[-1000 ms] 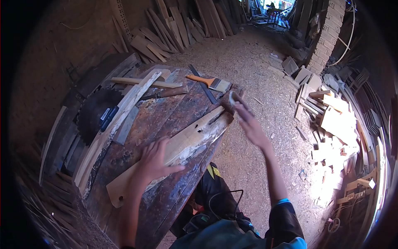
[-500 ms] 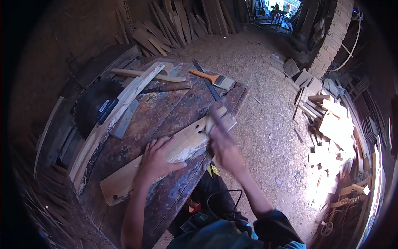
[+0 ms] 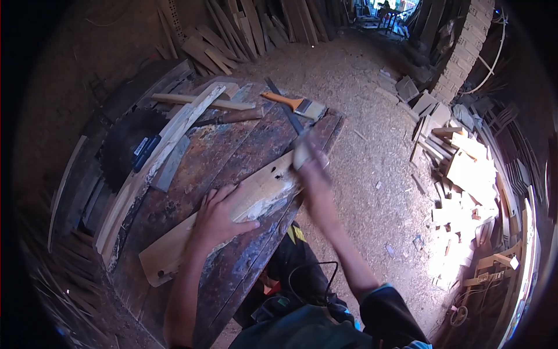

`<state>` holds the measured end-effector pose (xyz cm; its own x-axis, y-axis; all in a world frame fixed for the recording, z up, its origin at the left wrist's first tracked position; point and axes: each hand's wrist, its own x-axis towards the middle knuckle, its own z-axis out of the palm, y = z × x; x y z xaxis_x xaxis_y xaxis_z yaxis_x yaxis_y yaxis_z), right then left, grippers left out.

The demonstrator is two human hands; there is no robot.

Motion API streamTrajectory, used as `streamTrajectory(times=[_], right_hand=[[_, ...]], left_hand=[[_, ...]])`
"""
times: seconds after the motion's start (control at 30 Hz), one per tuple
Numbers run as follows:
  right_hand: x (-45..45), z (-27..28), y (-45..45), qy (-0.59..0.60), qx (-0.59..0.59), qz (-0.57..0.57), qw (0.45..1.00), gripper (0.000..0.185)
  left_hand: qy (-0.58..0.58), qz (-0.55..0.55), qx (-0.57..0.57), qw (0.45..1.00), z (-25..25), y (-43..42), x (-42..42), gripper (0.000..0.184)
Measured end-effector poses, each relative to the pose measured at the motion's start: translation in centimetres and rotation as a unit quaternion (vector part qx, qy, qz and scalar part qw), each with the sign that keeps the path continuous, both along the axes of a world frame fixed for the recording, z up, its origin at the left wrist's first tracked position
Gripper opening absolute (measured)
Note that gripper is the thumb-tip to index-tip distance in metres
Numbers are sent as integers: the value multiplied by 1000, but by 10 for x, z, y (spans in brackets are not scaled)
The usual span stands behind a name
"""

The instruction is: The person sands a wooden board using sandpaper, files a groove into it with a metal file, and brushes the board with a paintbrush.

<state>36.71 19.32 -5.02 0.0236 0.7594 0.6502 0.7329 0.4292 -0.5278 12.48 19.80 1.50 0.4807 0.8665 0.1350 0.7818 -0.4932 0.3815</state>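
A pale wooden board [image 3: 168, 251] lies slantwise on the worn workbench [image 3: 168, 218], with dark holes near its far end and a whitish rough patch along its near side. My left hand [image 3: 218, 220] spans the board's middle and holds it, fingers over the far edge and thumb towards the near one. At the far right end, my right hand [image 3: 315, 174] is closed and smeared by motion. Something pale shows at its fingers against the wood; its kind is too blurred to tell.
Past the board lie an orange-handled paintbrush [image 3: 293, 103], a dark flat bar [image 3: 282, 96] and a wooden-handled tool [image 3: 235, 116]. Long timber strips [image 3: 163, 157] cross the bench beside a circular saw blade [image 3: 125, 148]. Wood scraps [image 3: 465, 174] are heaped right, over a sawdust-covered floor [image 3: 372, 151].
My right hand has shifted slightly at the board's far end, its blur continuing. My left hand stays on the board. The whole view has moved a little.
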Motion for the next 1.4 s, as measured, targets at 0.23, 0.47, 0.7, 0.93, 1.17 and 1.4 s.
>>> streamTrajectory(times=[0.23,0.47,0.7,0.93,1.17,1.4], right_hand=[[14,5,0,-32,-84,-13,996,37],[-22,10,-31,-67,35,129,989,33],[-19,-3,-24,-20,36,28,999,36],[-8,-13,-31,-62,29,20,997,36],[-4,-7,-29,-65,19,-38,997,30],[0,1,-22,9,-60,-8,998,33]], left_hand=[[-7,3,7,1000,-3,-6,4,85],[7,5,-11,1000,-6,1,4,87],[11,-23,-3,1000,-1,3,2,90],[10,-1,-17,1000,1,-1,4,90],[8,-7,-9,1000,0,-2,6,90],[9,-13,8,1000,-2,2,6,90]])
